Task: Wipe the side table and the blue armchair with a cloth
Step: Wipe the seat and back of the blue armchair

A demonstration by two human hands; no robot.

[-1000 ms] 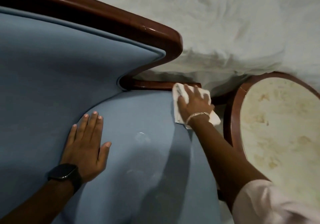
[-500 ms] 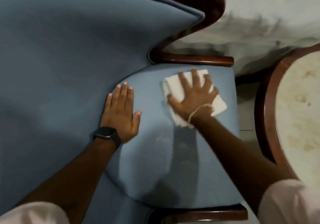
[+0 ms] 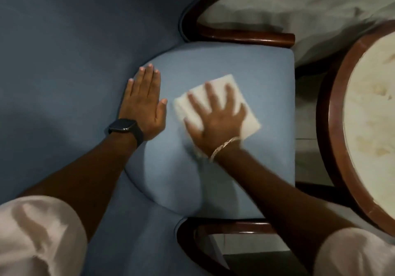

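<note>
The blue armchair (image 3: 224, 62) fills the left and middle of the view, its light blue seat cushion framed by dark wooden arms. A folded white cloth (image 3: 248, 113) lies on the middle of the seat. My right hand (image 3: 215, 122) presses flat on the cloth with fingers spread, blurred by motion. My left hand (image 3: 145, 105) rests flat on the seat's left part, beside the backrest, fingers together, holding nothing. The round side table (image 3: 335, 109) with a dark wooden rim and pale mottled top stands at the right edge.
A white rumpled bed cover (image 3: 310, 4) lies beyond the chair at the top right. The far wooden arm (image 3: 245, 35) and near wooden arm (image 3: 235, 227) bound the seat. A narrow strip of floor separates the chair from the table.
My right hand has slid the cloth from the far arm towards the middle of the seat. The view has shifted, so the whole seat and near arm now show. My left hand stays flat.
</note>
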